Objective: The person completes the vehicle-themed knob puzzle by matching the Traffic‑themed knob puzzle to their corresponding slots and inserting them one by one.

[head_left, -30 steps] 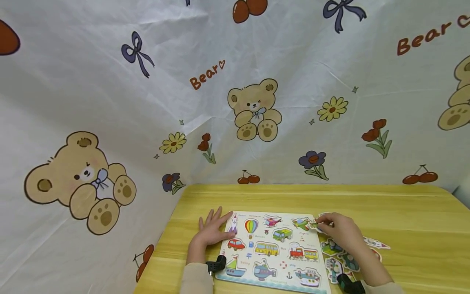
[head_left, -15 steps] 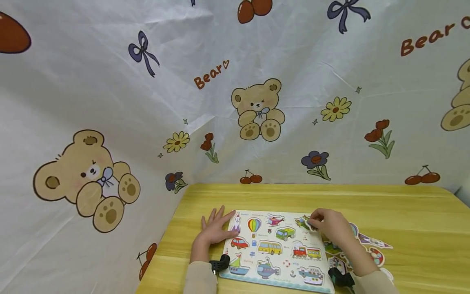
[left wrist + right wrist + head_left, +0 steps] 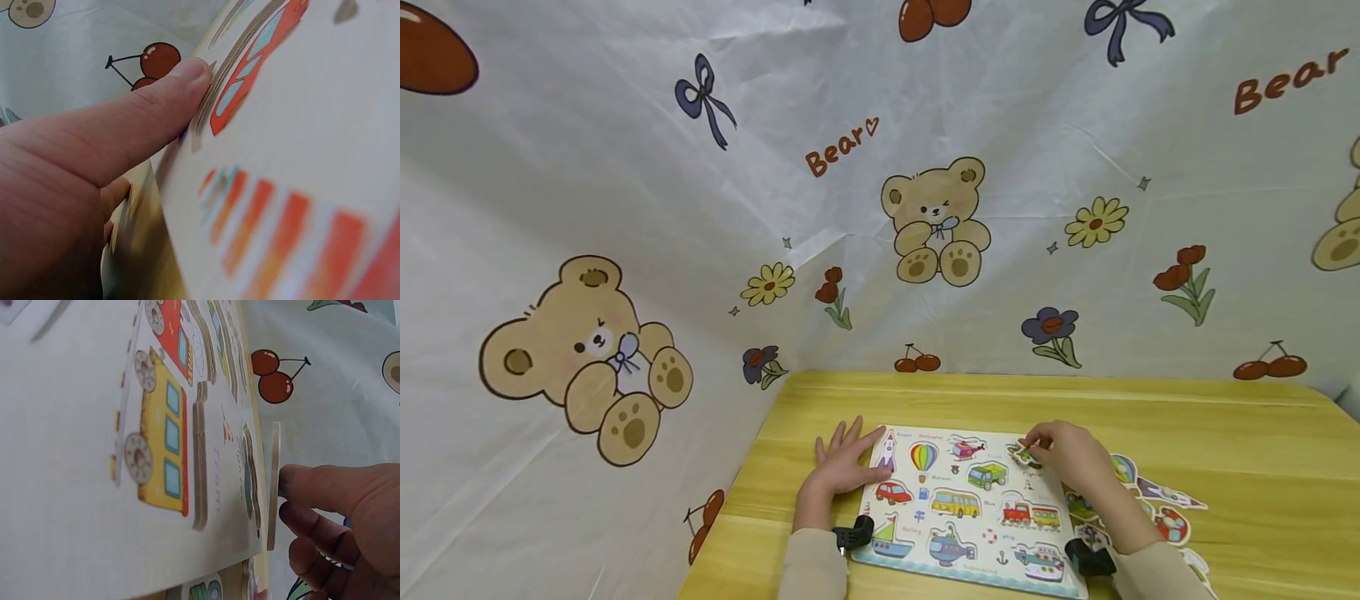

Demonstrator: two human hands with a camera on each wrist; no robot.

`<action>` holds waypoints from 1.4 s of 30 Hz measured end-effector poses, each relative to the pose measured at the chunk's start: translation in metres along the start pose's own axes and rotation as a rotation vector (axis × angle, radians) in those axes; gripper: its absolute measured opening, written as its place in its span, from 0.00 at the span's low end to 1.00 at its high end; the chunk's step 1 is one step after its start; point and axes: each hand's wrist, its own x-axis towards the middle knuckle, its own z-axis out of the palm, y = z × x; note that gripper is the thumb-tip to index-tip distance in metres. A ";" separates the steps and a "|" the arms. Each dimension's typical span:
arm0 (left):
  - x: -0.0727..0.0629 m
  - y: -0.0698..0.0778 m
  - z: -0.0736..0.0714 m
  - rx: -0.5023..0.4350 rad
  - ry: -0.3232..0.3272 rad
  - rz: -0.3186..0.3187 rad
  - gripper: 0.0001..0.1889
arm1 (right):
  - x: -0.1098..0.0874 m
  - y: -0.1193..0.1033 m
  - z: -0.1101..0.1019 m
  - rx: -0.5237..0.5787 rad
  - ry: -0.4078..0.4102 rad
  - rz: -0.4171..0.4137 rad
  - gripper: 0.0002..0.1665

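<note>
A wooden puzzle board (image 3: 1000,492) with vehicle pictures lies on the table. My left hand (image 3: 841,468) rests at its left edge, fingers spread and thumb across the border; in the left wrist view the thumb (image 3: 144,119) lies straight near the red car. Over the board's upper right corner, my right hand (image 3: 1075,457) pinches a small flat puzzle piece (image 3: 274,487) between thumb and fingers. The right wrist view shows that piece edge-on, slightly apart from the board, beside a recess (image 3: 250,478). Its picture is mostly hidden in that view.
Several loose puzzle pieces lie right of the board, partly under the right forearm, among them a rocket (image 3: 1168,493) and a balloon (image 3: 1123,469). A bear-patterned cloth (image 3: 842,317) hangs behind the wooden table (image 3: 1262,467).
My right hand has moved left with the puzzle piece, from beside the board's right edge to over its upper right corner. The left hand stays on the board's left edge.
</note>
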 end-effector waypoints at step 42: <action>0.003 0.002 -0.002 -0.005 0.003 -0.015 0.41 | 0.008 0.002 0.011 0.001 -0.008 -0.016 0.05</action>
